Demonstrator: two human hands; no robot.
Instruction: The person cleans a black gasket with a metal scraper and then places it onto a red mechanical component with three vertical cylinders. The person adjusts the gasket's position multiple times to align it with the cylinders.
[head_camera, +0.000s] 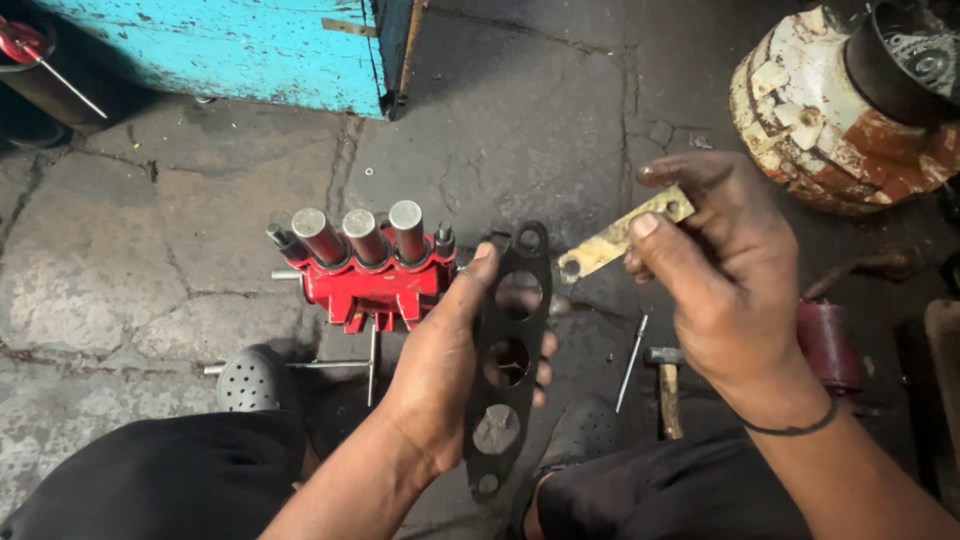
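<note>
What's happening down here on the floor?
A person crouches over a cracked concrete floor. The left hand holds up a dark flat gasket with three large round holes, and the right hand pinches a thin brass-coloured strip whose end meets the gasket's top. Just beyond the gasket a red block with three steel cylinders stands on the floor. A hammer and a thin rod lie near the person's feet.
</note>
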